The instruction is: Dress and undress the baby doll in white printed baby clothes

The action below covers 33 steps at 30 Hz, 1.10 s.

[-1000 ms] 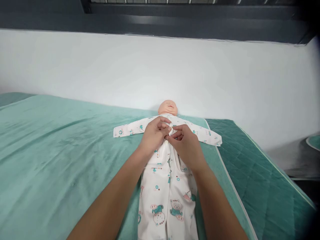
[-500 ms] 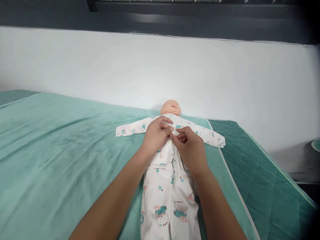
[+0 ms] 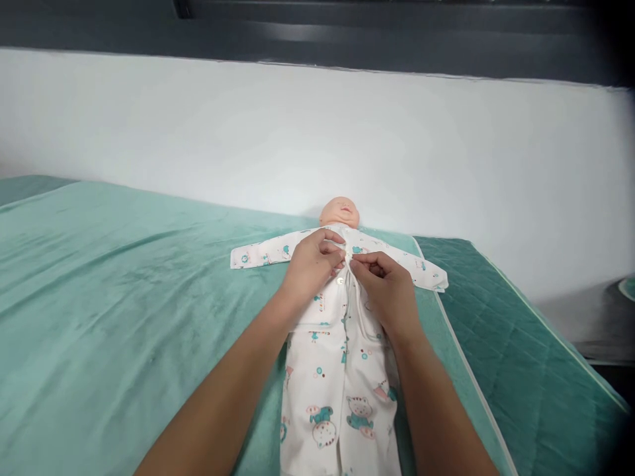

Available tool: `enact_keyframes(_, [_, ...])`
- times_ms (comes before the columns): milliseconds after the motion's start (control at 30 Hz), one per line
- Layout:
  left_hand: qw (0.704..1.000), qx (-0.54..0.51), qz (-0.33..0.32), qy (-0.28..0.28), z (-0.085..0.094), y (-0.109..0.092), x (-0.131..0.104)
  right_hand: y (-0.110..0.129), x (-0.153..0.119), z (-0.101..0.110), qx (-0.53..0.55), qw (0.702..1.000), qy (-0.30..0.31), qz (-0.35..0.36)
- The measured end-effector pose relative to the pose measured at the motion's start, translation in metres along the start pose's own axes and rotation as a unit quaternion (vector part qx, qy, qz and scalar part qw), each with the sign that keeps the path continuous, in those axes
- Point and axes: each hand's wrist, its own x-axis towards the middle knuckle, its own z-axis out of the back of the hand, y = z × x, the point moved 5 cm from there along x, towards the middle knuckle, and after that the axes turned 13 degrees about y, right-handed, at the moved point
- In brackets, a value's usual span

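Garment [image 3: 317,373] lies at twelve o'clock, its chest edges pinched in my left hand [image 3: 313,264] and right hand [image 3: 389,291], which hide some of the front. Beyond, a doll's head [image 3: 340,211] sits near the wall [image 3: 278,132]; quilted mat [image 3: 510,337] at two o'clock.

It's 1 camera on the action, worn on the person's head, looking forward and down between 2 bare forearms [image 3: 218,383] that sweep in from the bottom edge! Left hand [image 3: 312,264] and right hand [image 3: 389,291] sit near, just below mid-frame. The view runs up the garment [image 3: 317,390], its nearest end cut by the frame, to the doll's head [image 3: 340,211] farther off, across the green bed [image 3: 124,317] to the white wall [image 3: 248,132]! Dark beam [image 3: 317,36] up top, shadowy corners at right!
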Motion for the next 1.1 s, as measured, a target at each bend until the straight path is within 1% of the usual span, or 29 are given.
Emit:
enact_keyframes(67, [1.0,0.016,-0.004,0.005,0.0,0.002,0.001,0.001,0.0,0.0,-0.019,1.0,-0.008,0.018])
enact_keyframes(167, [0.999,0.032,-0.006,0.016,0.0,0.004,0.002,0.007,-0.001,0.0,-0.089,0.993,-0.017,0.071])
enact_keyframes(300, [0.998,0.065,-0.014,0.017,0.001,0.005,0.003,0.018,-0.003,-0.002,-0.173,0.974,-0.002,0.145])
enact_keyframes(400, [0.995,0.1,-0.026,0.01,0.002,0.005,0.003,0.023,-0.005,-0.002,-0.215,0.961,0.01,0.176])
enact_keyframes(567, [0.988,0.149,-0.036,0.003,0.001,0.001,0.003,0.024,-0.006,-0.003,-0.232,0.954,0.02,0.188])
enact_keyframes(733, [0.986,0.161,-0.048,-0.012,-0.001,0.001,0.001,0.022,-0.006,-0.003,-0.216,0.958,0.004,0.189])
enact_keyframes(867, [0.987,0.15,-0.054,-0.023,-0.002,0.006,0.002,0.02,-0.007,-0.001,-0.191,0.963,-0.019,0.189])
enact_keyframes(1100, [0.993,0.109,-0.048,-0.012,-0.001,0.008,0.005,0.019,-0.008,0.001,-0.162,0.969,-0.035,0.185])
